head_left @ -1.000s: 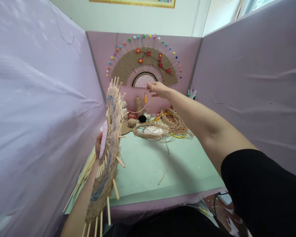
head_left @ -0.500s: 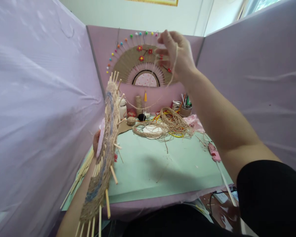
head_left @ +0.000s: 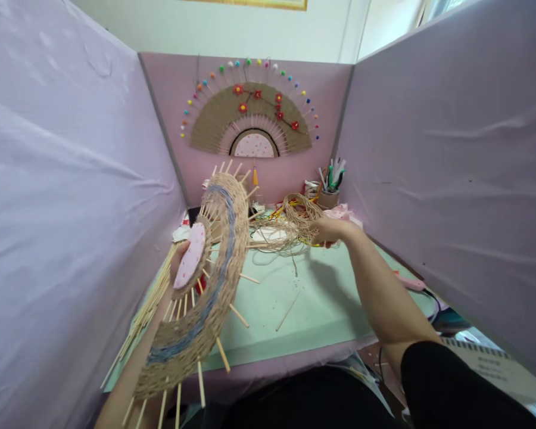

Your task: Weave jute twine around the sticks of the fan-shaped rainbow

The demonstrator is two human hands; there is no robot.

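Observation:
A half-ring fan [head_left: 226,262] woven of brown twine with a blue-grey band stands tilted on the left, thin wooden sticks jutting from its edges. My left hand [head_left: 178,262] is closed on it behind the pink dotted half-circle [head_left: 190,256] at its centre, so most fingers are hidden. Over at the heap of loose brown twine [head_left: 301,208], my right hand [head_left: 329,231] hangs low with its fingers curled. Twine appears to be in those fingers, though the strand is hard to pick out against the heap. A flatter coil of twine [head_left: 277,243] lies to its left.
A finished fan [head_left: 214,122] with red flowers and coloured beads hangs on the back panel. Pots of tools [head_left: 328,198] stand at the back right. Bundled sticks [head_left: 147,304] lie along the left edge; a pink glue gun [head_left: 413,283] is at the right. Lilac sheets wall both sides.
My right hand has come down from in front of the hanging fan to the twine heap. The woven fan has turned in my left hand, so its face shows more broadly.

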